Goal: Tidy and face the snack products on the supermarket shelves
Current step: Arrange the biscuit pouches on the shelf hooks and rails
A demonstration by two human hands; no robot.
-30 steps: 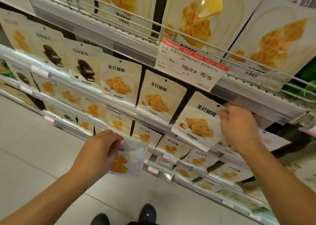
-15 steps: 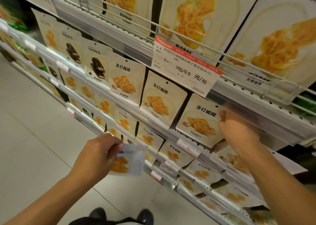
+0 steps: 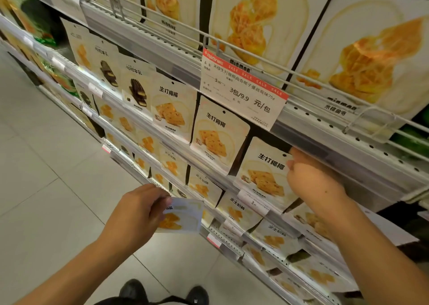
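Supermarket shelves of grey metal run diagonally across the view above a pale tiled floor, each tier lined with cream snack pouches. A red-and-white sale price tag hangs from the upper rail. The left hand pinches a small cream pouch with an orange biscuit picture, held out in front of the lower tiers, apart from them. The right hand curls around the right edge of a standing cream pouch printed with square biscuits on the middle tier. Two black shoes show below.
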